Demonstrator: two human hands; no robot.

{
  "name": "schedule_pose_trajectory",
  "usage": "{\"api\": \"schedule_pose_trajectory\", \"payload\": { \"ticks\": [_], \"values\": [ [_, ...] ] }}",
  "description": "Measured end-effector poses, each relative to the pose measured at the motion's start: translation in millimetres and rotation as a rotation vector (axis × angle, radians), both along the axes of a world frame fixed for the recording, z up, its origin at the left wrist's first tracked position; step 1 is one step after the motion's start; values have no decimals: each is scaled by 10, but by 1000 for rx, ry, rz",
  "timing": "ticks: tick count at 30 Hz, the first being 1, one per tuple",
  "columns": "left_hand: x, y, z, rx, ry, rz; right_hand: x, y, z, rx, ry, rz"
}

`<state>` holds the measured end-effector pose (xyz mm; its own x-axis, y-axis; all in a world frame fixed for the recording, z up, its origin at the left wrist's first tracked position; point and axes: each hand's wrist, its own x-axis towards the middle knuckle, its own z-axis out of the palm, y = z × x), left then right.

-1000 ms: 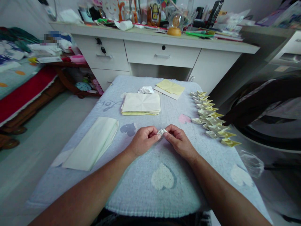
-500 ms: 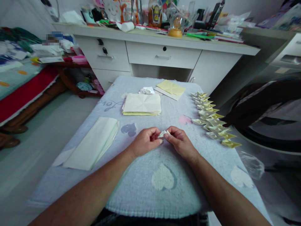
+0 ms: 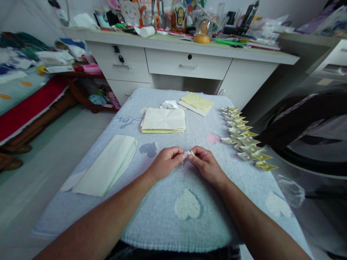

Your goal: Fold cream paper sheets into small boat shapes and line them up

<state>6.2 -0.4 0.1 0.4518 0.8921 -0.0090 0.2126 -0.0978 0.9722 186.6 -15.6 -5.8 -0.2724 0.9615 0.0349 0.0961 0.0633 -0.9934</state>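
Observation:
Between my two hands is a small piece of folded white paper [image 3: 189,154], mostly covered by my fingers. My left hand [image 3: 168,163] pinches its left end between thumb and forefinger. On the other end, my right hand [image 3: 208,164] has its thumb and fingertips closed. Beyond my hands lies a stack of creased white and yellow paper sheets [image 3: 164,120]. Two rows of folded paper boats [image 3: 245,139], white and yellow, stand along the right side of the cloth-covered table [image 3: 157,213].
A thick folded bundle of pale paper [image 3: 105,166] lies at the left. Farther back are a crumpled white tissue [image 3: 169,104] and loose yellow and white sheets [image 3: 197,102]. A cluttered white desk [image 3: 189,63] stands behind; a washing machine [image 3: 306,141] is on the right.
My left thumb has shifted up and in against the folded paper, and less of the paper shows. Both hands stay at the same spot; everything else is unmoved.

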Motion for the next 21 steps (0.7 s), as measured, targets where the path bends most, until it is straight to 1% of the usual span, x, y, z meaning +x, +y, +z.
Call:
{"api": "schedule_pose_trajectory", "payload": {
  "ticks": [5, 10, 16, 21],
  "values": [
    [-6, 14, -19, 66, 19, 55, -6, -3, 55, 58, -84, 22],
    [-20, 17, -32, 129, 63, 82, 10, -3, 71, 104, -154, -9],
    [-25, 1, -13, 109, 49, 109, 15, 11, 39, 107, -141, 10],
    [-34, 8, -22, 110, 54, 121, 18, 19, 15, 152, -218, 6]
  ]
}}
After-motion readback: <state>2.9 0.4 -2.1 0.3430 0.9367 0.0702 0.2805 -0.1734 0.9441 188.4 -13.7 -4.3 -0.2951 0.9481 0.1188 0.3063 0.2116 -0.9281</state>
